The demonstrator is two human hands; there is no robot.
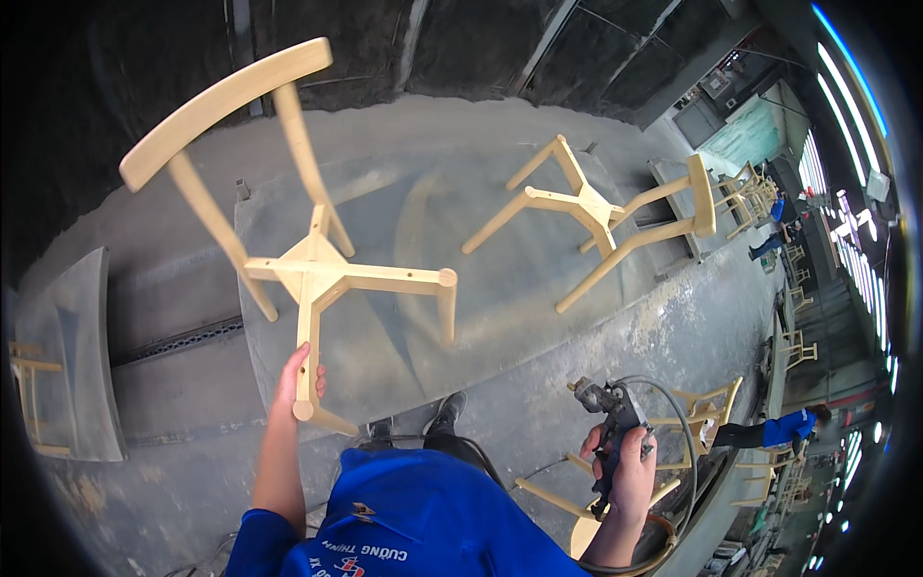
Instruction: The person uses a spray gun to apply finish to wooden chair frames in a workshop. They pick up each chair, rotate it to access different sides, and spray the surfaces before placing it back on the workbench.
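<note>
For control, I judged, the pale wooden chair frame w/ curved backrest [313, 256] needed steady support and the slender grey hose [686, 428] a clear run. The frame was L of ctr, over the flat grey table [519, 288]. My L hand [295, 383] was curled round its near rail [307, 329]; R hand [630, 468] gripped the dark metal spray gun [625, 413], trigger pos. unconfirmed.

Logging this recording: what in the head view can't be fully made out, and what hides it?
All in the head view:
Left hand: partly behind the frame of the near chair.
Spray gun: handle partly covered by the right hand.
Wooden frame at far left: cut off by the dark lens rim.
Farthest blue-clad people: too small to tell what they handle.
</note>
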